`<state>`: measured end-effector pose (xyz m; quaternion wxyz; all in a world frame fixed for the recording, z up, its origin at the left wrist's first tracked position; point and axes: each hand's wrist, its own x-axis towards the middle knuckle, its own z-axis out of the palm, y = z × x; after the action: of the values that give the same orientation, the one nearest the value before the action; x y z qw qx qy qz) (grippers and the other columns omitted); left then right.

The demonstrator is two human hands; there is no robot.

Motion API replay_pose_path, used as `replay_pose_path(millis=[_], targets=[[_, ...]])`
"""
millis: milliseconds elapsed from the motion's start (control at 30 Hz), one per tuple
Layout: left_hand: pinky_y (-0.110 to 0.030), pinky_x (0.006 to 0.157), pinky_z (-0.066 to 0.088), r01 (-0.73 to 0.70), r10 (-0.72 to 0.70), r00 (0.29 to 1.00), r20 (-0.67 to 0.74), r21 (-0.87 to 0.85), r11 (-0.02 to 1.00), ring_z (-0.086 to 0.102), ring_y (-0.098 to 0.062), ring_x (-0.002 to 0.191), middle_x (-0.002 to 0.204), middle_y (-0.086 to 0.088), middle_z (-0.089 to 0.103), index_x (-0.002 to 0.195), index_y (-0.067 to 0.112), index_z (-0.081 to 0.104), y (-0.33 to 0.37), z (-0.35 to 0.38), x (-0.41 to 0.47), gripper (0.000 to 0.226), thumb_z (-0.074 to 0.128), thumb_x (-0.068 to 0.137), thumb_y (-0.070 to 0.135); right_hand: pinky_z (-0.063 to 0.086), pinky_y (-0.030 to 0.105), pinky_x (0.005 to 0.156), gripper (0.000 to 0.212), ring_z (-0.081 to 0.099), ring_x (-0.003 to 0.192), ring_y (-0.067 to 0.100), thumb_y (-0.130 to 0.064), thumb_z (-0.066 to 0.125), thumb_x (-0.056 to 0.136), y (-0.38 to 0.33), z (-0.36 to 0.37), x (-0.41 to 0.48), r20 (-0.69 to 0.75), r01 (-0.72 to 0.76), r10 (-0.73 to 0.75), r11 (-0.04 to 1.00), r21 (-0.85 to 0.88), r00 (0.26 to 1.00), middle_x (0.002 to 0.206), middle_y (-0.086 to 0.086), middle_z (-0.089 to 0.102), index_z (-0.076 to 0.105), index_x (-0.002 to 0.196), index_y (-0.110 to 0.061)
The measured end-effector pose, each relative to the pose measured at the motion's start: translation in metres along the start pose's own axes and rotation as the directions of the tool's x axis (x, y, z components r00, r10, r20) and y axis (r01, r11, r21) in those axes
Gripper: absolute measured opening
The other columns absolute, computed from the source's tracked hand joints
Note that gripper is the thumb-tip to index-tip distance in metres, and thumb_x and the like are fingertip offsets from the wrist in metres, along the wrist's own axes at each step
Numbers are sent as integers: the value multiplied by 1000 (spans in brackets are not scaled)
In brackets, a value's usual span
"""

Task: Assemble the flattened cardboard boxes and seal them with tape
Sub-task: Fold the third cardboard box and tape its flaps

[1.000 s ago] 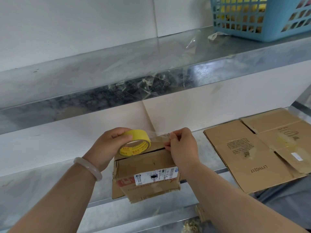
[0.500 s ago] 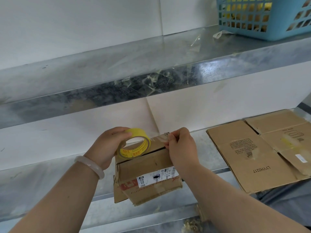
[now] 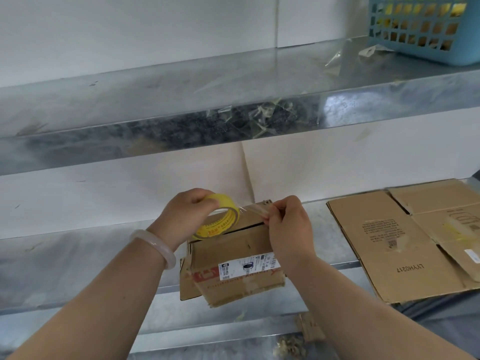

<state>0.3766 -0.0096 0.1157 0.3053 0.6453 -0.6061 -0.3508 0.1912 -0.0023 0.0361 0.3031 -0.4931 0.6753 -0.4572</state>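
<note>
A small brown cardboard box (image 3: 233,255) with a white shipping label stands on the metal shelf (image 3: 78,255), its top flaps folded shut with a narrow slit between them. My left hand (image 3: 181,216) grips a yellow tape roll (image 3: 220,219) over the box's top left. My right hand (image 3: 288,224) pinches the free end of the clear tape strip (image 3: 253,209), which stretches from the roll across the box's far top edge. A flattened cardboard box (image 3: 405,240) lies on the shelf to the right.
An upper metal shelf (image 3: 181,105) runs overhead, with bits of clear tape stuck on its front edge. A blue plastic basket (image 3: 426,27) sits on it at the top right. A white wall backs both shelves. Cardboard scraps lie below the shelf's front edge.
The tape roll has tilted and moved slightly left, away from my right hand, so a longer strip of tape is drawn out. The box has shifted a little.
</note>
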Motion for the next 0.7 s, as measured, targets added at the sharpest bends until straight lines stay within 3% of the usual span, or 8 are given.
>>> replay_pose_path(millis=[167, 267, 467, 600, 700], targets=[[-30, 71, 49, -28, 22, 998, 53, 109, 994, 63, -14, 85, 90, 2, 69, 83, 31, 69, 5, 2, 0, 13, 58, 89, 29, 56, 28, 72, 9, 70, 71, 3, -19, 54, 98, 0, -7, 6, 37, -115, 109, 954, 276, 993, 72, -12, 70, 55, 91, -23], [-33, 72, 50, -62, 43, 995, 91, 215, 975, 63, -16, 85, 91, -1, 69, 90, 24, 70, 8, 6, 1, 16, 56, 89, 31, 59, 26, 74, 5, 71, 70, 4, -15, 57, 97, 0, -10, 9, 60, -193, 186, 884, 425, 981, 72, -5, 70, 58, 93, -16], [-32, 67, 45, -61, 39, 995, 90, 256, 965, 62, -27, 87, 94, -11, 68, 94, 13, 69, 13, 7, 1, 23, 54, 89, 31, 55, 25, 69, 6, 72, 70, 5, -17, 54, 99, 0, -8, 11, 74, -203, 189, 910, 362, 979, 82, -2, 72, 56, 93, -20], [-34, 76, 50, -53, 53, 999, 10, 91, 994, 61, -8, 80, 83, 11, 68, 86, 31, 70, 15, 0, -2, 12, 58, 89, 31, 54, 28, 70, 10, 71, 75, 7, -21, 53, 98, 3, -5, 7, 36, -118, 113, 961, 250, 993, 81, -6, 70, 54, 88, -25], [-32, 79, 50, -57, 50, 997, 58, 126, 990, 61, -7, 86, 91, 13, 67, 94, 31, 69, 16, -3, -2, 13, 57, 91, 32, 50, 27, 66, 14, 70, 77, 9, -20, 52, 98, 4, -2, 4, 12, -88, 87, 973, 213, 996, 74, -9, 70, 52, 86, -28]])
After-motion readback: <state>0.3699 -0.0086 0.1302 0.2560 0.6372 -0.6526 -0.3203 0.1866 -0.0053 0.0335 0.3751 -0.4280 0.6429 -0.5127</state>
